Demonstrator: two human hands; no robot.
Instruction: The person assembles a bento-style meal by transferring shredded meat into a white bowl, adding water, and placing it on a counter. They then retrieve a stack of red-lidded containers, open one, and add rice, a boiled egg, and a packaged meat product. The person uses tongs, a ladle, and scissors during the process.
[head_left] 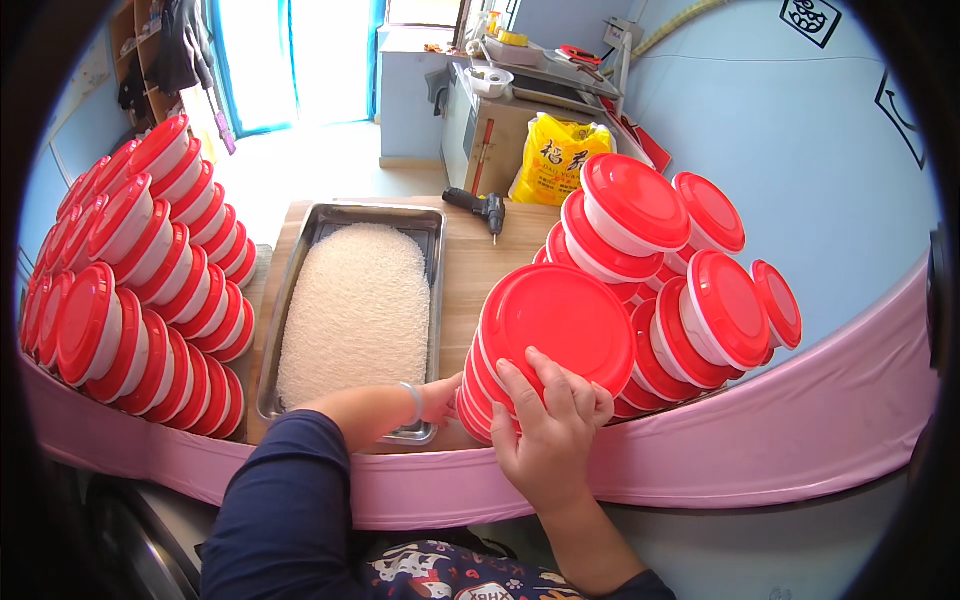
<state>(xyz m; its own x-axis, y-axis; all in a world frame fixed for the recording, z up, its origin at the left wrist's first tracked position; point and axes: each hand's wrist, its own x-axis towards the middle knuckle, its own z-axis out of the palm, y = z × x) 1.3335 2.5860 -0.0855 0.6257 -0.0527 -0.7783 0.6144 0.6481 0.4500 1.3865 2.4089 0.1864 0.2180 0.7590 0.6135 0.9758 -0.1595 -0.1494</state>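
Note:
A stack of round red lids [560,318] with pale rims stands right of the tray, its top lid tilted toward me. On the near part of that top lid lies my right hand [550,425], its fingers stretched out and slightly bent. My left hand [440,400], with a pale bracelet on the wrist, reaches to the lower left side of the same stack. The stack and the wrist hide most of its fingers. Left of the stack, a metal tray [437,290] holds a broad heap of white rice [355,310].
White bowls with red lids [90,320] stand in several stacks at the left, with more lidded bowls [635,203] at the right. A cordless drill [478,207] and a yellow bag [560,160] are at the back. Pink cloth [700,465] covers the near edge.

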